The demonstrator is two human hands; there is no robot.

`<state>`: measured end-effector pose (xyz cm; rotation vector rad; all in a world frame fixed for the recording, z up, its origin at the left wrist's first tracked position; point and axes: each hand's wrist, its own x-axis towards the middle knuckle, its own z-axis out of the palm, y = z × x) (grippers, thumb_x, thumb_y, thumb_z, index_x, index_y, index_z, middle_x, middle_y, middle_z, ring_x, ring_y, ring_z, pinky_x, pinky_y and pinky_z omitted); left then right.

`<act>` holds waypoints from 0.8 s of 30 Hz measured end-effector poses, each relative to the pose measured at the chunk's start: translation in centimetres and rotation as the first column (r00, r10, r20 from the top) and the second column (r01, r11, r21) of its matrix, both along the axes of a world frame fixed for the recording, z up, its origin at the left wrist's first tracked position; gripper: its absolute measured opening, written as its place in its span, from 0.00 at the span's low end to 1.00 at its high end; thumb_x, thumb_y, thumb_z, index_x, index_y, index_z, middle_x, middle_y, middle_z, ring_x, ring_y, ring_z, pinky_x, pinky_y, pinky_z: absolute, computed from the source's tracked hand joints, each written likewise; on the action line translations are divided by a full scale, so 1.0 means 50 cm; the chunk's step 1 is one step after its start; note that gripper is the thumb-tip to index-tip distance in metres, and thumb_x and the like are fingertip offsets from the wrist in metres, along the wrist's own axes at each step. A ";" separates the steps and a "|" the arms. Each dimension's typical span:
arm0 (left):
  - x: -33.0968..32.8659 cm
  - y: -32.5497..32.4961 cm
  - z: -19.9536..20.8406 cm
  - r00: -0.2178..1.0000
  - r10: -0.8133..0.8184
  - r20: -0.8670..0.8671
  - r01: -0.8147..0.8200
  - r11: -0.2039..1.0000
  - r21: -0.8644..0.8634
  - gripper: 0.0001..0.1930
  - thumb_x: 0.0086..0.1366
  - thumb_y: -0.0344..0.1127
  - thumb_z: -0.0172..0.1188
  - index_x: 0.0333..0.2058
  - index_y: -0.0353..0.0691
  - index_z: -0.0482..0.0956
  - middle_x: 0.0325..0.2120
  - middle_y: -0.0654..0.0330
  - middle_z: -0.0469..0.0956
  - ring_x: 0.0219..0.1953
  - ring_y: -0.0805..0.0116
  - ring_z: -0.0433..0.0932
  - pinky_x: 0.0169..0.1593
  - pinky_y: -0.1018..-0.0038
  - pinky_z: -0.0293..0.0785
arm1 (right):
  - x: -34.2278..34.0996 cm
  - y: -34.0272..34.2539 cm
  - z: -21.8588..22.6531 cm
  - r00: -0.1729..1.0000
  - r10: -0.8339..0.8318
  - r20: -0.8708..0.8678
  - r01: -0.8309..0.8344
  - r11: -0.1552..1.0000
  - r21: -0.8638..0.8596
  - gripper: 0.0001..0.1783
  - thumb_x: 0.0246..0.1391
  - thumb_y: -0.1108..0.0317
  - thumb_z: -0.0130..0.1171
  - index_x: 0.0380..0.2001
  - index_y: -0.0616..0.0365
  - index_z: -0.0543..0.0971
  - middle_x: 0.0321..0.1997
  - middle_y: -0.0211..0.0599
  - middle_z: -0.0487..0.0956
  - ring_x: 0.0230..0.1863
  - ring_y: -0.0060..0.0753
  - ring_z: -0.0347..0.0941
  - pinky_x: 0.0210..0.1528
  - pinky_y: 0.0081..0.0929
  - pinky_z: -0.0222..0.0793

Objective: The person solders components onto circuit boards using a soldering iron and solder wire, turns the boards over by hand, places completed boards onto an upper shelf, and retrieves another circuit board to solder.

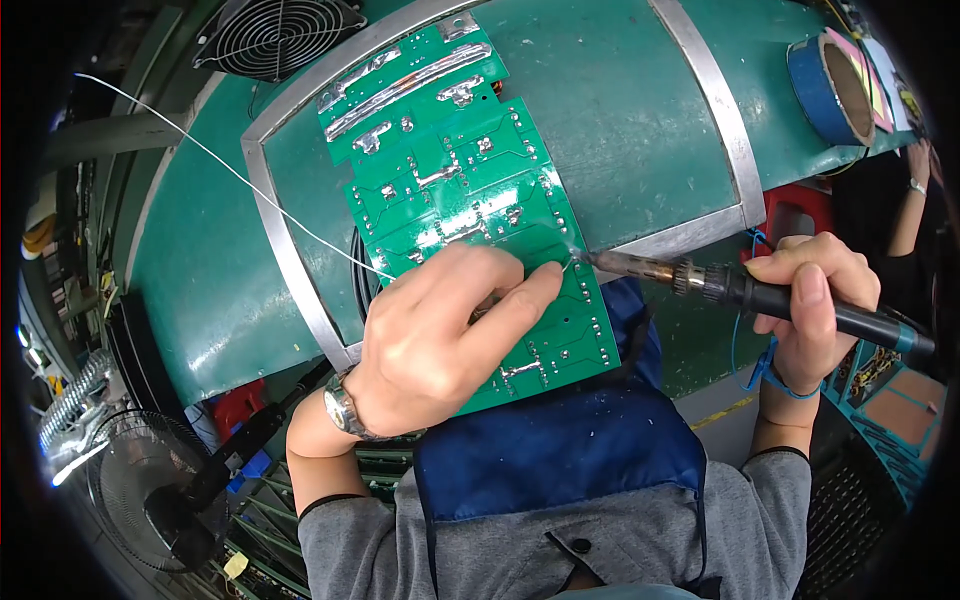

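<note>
Across the green tabletop (645, 120) lies one circuit board (435, 205), its near end reaching past the edge. Your left grip (430, 325) pinches one strand of pale wire (240, 176) over it; your right grip (825, 290) is closed around one soldering iron (720, 283), tip near the board's right edge. Around sit two fans (180, 520) and one blue tape roll (808, 85). Your left grip hides part of the board; whether the tip touches is unclear; the upper fan (278, 38) is cut off.

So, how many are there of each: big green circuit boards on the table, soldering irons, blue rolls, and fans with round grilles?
Big green circuit board: 1
Soldering iron: 1
Blue roll: 1
Fans, upper-left fan and lower-left fan: 2
Total: 5
</note>
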<state>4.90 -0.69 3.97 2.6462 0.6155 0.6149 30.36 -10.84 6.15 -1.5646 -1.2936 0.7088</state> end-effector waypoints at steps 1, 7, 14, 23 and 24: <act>-0.003 -0.002 0.003 1.000 0.001 -0.002 -0.001 1.000 -0.002 0.16 0.41 0.26 0.69 0.33 0.42 0.84 0.23 0.65 0.71 0.21 0.73 0.71 0.22 0.78 0.66 | 0.009 -0.003 -0.003 0.999 0.021 -0.024 -0.021 0.999 0.027 0.16 0.51 0.61 0.53 0.21 0.65 0.78 0.16 0.37 0.78 0.11 0.20 0.71 0.17 0.14 0.66; -0.005 -0.021 0.011 0.991 -0.129 -0.027 0.129 0.992 -0.010 0.17 0.41 0.26 0.67 0.34 0.40 0.84 0.23 0.64 0.70 0.22 0.71 0.71 0.22 0.77 0.66 | 0.006 -0.022 -0.005 0.997 0.065 -0.049 -0.063 0.997 0.042 0.16 0.51 0.61 0.54 0.21 0.65 0.78 0.18 0.39 0.79 0.11 0.21 0.71 0.16 0.14 0.66; 0.002 -0.025 0.008 0.994 -0.103 -0.047 0.105 0.994 0.040 0.18 0.39 0.26 0.65 0.35 0.40 0.84 0.23 0.64 0.70 0.23 0.71 0.71 0.22 0.77 0.66 | -0.001 -0.029 -0.009 0.998 0.067 0.004 -0.067 0.993 0.094 0.18 0.52 0.60 0.54 0.21 0.65 0.78 0.17 0.38 0.79 0.11 0.22 0.71 0.16 0.14 0.66; -0.001 -0.048 0.021 0.984 -0.169 -0.056 0.174 0.981 0.085 0.18 0.36 0.29 0.62 0.33 0.40 0.84 0.24 0.64 0.72 0.25 0.71 0.73 0.24 0.77 0.70 | 0.007 -0.053 -0.016 0.997 0.076 0.025 -0.079 0.987 0.139 0.19 0.52 0.56 0.55 0.19 0.61 0.78 0.17 0.38 0.80 0.10 0.21 0.69 0.16 0.16 0.64; 0.000 -0.049 0.019 0.983 -0.170 -0.067 0.175 0.981 0.088 0.18 0.36 0.29 0.61 0.33 0.40 0.84 0.24 0.64 0.71 0.25 0.71 0.73 0.25 0.77 0.70 | 0.005 -0.056 -0.018 0.997 0.066 0.047 -0.073 0.987 0.144 0.18 0.52 0.56 0.55 0.19 0.60 0.78 0.17 0.36 0.80 0.10 0.21 0.69 0.16 0.16 0.63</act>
